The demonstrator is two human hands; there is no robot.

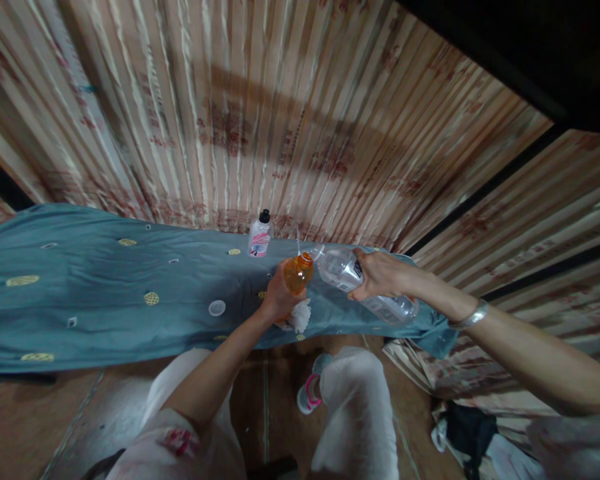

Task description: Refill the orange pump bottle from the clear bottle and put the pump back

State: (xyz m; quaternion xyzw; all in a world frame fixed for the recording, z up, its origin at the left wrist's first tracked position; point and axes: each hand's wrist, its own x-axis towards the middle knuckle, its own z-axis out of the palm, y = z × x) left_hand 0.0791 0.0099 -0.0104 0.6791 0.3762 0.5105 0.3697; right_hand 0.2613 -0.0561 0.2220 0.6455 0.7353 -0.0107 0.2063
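The left hand (276, 300) reaches forward, its grip closed around an upright orange bottle (298, 273) and a white tissue (299, 316). The right hand (380, 275) grips a tilted clear plastic bottle (365, 285), mouth at the orange bottle's top. Both hover near the front edge of the blue-clothed tabletop (105, 293); a white cap (217, 307) lies left in open room.

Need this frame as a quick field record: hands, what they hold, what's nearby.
left hand: grips small orange bottle, upright over the cloth
right hand: holds clear plastic bottle, tilted, its mouth at the orange bottle's top
surface: blue-green cloth with yellow motifs
nearby: white cap on the cloth; black-capped bottle with pink label standing behind; white tissue under the left hand
wrist: silver bangle on right arm
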